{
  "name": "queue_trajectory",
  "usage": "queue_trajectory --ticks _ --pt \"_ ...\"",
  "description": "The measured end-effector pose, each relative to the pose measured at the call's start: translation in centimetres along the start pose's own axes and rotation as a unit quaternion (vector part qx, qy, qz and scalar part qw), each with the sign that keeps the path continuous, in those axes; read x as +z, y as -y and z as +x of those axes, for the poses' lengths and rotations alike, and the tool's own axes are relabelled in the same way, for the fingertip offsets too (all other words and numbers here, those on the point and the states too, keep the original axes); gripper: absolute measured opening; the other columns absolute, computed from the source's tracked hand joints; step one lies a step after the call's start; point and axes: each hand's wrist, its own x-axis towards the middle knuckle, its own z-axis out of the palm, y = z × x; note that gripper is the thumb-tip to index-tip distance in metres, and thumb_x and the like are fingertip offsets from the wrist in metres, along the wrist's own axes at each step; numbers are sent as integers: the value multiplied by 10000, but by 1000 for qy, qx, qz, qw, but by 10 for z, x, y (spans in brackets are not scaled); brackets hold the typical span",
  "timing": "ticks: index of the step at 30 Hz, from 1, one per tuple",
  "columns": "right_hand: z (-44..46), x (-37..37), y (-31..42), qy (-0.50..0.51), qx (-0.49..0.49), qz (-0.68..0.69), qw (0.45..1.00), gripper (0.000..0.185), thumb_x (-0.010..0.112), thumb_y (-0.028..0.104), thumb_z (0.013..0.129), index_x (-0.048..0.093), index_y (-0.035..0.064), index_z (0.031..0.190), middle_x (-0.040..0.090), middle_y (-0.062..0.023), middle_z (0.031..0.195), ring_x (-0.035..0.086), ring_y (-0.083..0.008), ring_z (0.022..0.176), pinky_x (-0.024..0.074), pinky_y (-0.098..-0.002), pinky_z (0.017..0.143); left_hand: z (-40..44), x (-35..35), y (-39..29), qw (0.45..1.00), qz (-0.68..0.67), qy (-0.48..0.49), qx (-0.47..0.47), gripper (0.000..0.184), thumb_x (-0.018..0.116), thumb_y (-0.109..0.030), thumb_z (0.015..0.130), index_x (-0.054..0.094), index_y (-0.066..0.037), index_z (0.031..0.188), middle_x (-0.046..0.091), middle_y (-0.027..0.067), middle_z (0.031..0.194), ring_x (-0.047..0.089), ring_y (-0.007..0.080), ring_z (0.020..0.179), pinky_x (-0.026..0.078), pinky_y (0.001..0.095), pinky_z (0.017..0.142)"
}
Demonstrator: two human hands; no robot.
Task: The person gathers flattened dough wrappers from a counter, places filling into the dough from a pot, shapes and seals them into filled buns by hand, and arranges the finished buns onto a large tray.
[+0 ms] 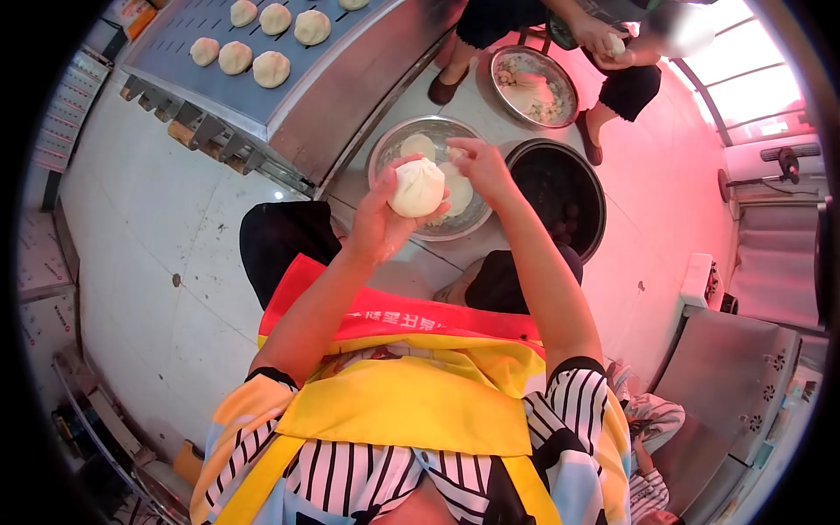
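A round white bun (417,187) with a pleated top rests in my left hand (385,214), whose fingers curl around its sides. My right hand (481,171) is raised just to the right of the bun, above the bowl, with its fingertips pinched together near a small pale bit of dough. Under both hands, a steel bowl (381,160) on the floor holds flat white dough pieces (458,194). The hands hide part of the bowl.
Several buns (271,69) sit on a perforated metal tray (210,87) at upper left. A dark round tub (547,188) stands right of the bowl. Behind it, a co-worker's hands (608,48) hold dough above a basin of filling (534,86).
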Motion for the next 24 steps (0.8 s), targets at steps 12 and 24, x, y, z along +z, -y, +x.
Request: queue_trajectory --ticks 12,24 --pt "-79 4 82 23 -175 55 983 652 758 208 696 508 64 1281 483 -108 1347 484 -268 1209 405 -345 982 9 4 3 997 -7 -57 -46 730 307 -668 898 494 -42 1222 604 116 1106 607 268 1003 485 401 869" --pt "-74 32 69 -115 -178 61 975 809 872 399 524 526 19 1148 590 -126 1066 579 -224 981 459 -343 844 1 39 -2 991 70 -104 -54 707 298 -662 904 496 -56 1209 583 58 1131 587 172 1031 476 319 867"
